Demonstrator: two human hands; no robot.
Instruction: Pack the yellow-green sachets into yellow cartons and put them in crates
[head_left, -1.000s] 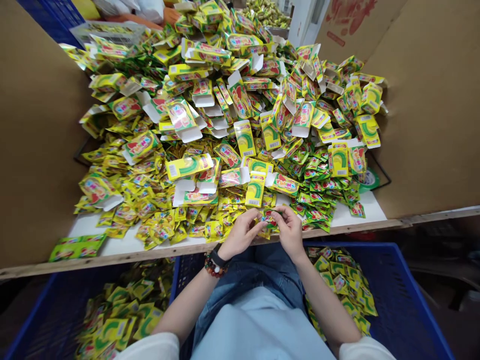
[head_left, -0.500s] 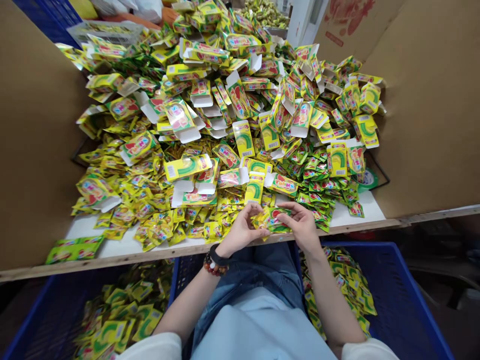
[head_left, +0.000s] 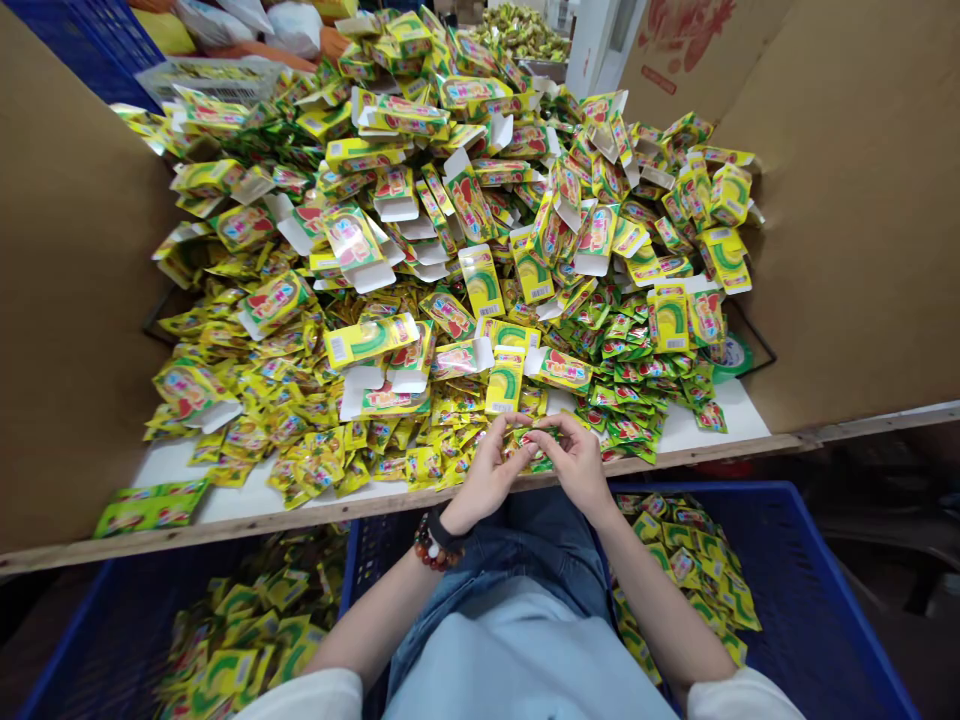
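Observation:
My left hand [head_left: 491,465] and my right hand [head_left: 576,465] meet just over the front edge of the table, thumbs and fingertips pinched close together. Between them shows a small green sachet [head_left: 546,458], mostly covered by my fingers. Whether a yellow sachet is also in the grip is hidden. Right behind my fingertips stands a yellow carton [head_left: 504,380] with a green arch on it. Loose yellow sachets [head_left: 315,460] lie left of my hands, and green sachets [head_left: 634,430] lie to the right.
A high heap of small cartons [head_left: 472,200], many with white flaps open, fills the table's back. Cardboard walls [head_left: 847,250] close both sides. Below the wooden edge [head_left: 247,522], blue crates [head_left: 810,600] hold filled packs on either side of my lap. A green strip [head_left: 150,505] lies front left.
My right hand has moved left to meet my left hand. The green sachet, plainly visible before with a yellow one beside it, is now mostly behind my fingers. The view shifted slightly.

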